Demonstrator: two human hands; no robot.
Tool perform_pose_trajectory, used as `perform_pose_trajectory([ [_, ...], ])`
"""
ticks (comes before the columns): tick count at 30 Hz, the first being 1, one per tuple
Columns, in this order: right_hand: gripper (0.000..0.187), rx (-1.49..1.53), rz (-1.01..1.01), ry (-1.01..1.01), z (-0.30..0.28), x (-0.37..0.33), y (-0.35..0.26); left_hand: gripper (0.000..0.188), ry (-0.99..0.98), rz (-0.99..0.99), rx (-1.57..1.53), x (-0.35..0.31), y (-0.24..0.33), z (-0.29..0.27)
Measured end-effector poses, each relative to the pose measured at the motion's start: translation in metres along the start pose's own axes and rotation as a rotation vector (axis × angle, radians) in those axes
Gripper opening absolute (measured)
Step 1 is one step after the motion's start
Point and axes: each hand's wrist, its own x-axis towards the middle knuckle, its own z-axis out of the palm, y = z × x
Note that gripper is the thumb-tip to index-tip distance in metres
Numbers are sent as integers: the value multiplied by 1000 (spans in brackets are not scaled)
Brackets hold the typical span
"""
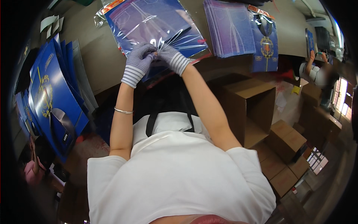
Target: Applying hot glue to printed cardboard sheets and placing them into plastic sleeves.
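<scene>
A clear plastic bag (164,28) lies on the table with flat blue and purple paper bags inside it. Its near edge is drawn into taut creases between my hands. My left hand (140,61), in a lavender knit glove with white cuff stripes, closes its fingers on the gathered plastic. Close beside it, my right hand (172,59), in a matching glove, pinches the same bunched part. The fingertips of both hands nearly meet, and part of the right fingers is hidden by the plastic and glare.
On the brown table (93,44), a stack of purple-blue paper bags (229,30) and a blue bag with a gold crest (265,48) lie to the right. Blue gift bags (48,93) stand at left. Cardboard boxes (257,108) sit lower right; a co-worker (315,72) is beyond.
</scene>
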Motion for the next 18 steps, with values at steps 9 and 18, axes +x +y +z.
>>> perform_pose_trajectory([
  [9,38,-1095,-478,577,-113,-26,-18,13,68,-137,386,5,-94,8],
  [18,17,-1532,639,108,-108,-130,76,21,194,-258,-367,-49,-119,-21],
])
